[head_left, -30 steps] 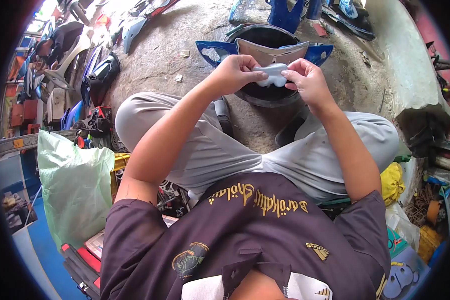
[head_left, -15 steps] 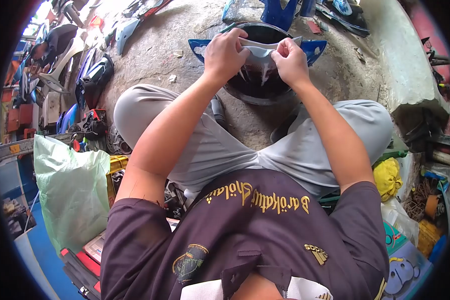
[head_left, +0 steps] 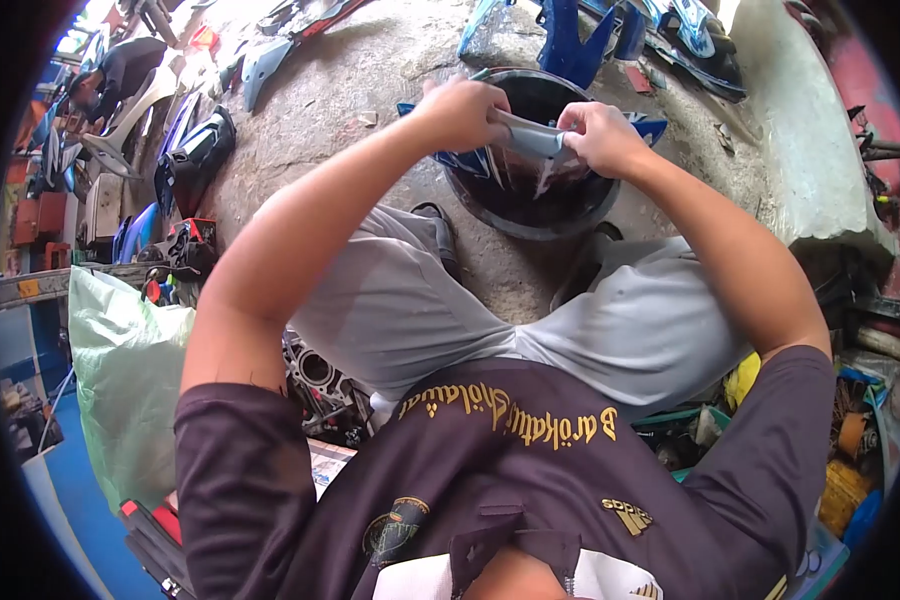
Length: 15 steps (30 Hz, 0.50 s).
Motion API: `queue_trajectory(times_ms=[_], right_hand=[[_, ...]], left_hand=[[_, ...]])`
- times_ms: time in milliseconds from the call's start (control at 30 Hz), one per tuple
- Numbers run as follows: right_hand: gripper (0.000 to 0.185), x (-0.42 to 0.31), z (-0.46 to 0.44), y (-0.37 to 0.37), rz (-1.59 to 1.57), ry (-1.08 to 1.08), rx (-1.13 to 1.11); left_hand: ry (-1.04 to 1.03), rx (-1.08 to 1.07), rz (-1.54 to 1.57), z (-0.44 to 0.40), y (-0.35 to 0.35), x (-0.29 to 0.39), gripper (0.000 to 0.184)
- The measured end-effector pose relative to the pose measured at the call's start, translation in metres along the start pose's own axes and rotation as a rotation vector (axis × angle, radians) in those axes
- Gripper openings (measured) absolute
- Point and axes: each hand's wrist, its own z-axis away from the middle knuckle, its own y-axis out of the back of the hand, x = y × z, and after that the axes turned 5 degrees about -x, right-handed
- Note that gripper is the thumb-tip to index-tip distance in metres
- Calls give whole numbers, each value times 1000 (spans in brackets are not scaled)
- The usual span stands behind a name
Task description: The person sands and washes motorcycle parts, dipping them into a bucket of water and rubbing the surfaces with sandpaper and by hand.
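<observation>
A light grey, bendable strip [head_left: 532,138], its material hard to tell, stretches between my two hands above a round black basin [head_left: 558,222]. My left hand [head_left: 462,115] pinches one end, while my right hand [head_left: 602,140] grips the other with thumb and fingers. Blue panel ends [head_left: 654,130] stick out past both sides of the basin. Dark liquid or a glossy dark surface with pale reflections shows inside; my hands and the strip cover part of it.
Blue plastic motorcycle panels [head_left: 578,45] lie beyond the basin. More body parts [head_left: 192,160] crowd the left, where another person [head_left: 130,75] bends over. A raised concrete ledge [head_left: 820,150] runs along the right. A pale green bag [head_left: 120,380] and metal engine part [head_left: 318,372] sit beside me.
Both elbows have spread outward and my knees have come inward. The strip is now tilted, its right end lower. The basin appears lower and further right in view.
</observation>
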Motion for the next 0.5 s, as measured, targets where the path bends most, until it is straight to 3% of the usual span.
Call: queue_trajectory(times_ms=[100,200,367,500], right_hand=[[19,-3,-15,6,92,48,-37],[14,4,-30,22,68,68,-167],[12,16,-53,41,-235,-63,-401],[19,20,-55,45,-294,-65,-462]], left_hand=[[-51,109,43,9,-16,1,60],[-9,85,76,1,-14,0,63],[-74,125,-69,-19,-13,-7,46],[-209,-70,47,-41,-5,-6,35]])
